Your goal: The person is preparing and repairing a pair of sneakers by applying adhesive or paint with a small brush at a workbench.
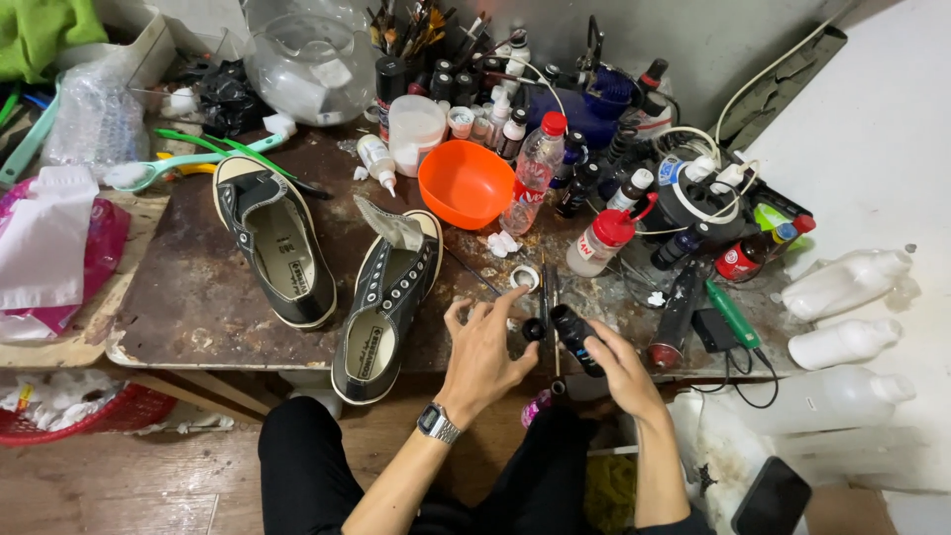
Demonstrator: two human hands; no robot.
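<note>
My right hand [622, 369] grips a small black bottle [577, 335], tilted, just above the front edge of the worn worktable [198, 297]. My left hand [482, 349], with a wristwatch on the wrist, has its fingers spread and holds a small black cap [533, 329] at thumb and fingertip beside the bottle's mouth. Two black canvas sneakers lie without laces to the left: one [386, 307] right next to my left hand, the other [274, 240] farther left.
An orange bowl [466, 182], a clear bottle with a red cap [535, 173], several small dye bottles and brushes crowd the back. White plastic jugs [845, 283] lie at right. A phone [773, 498] rests lower right. A red basket [89, 414] sits under the table's left.
</note>
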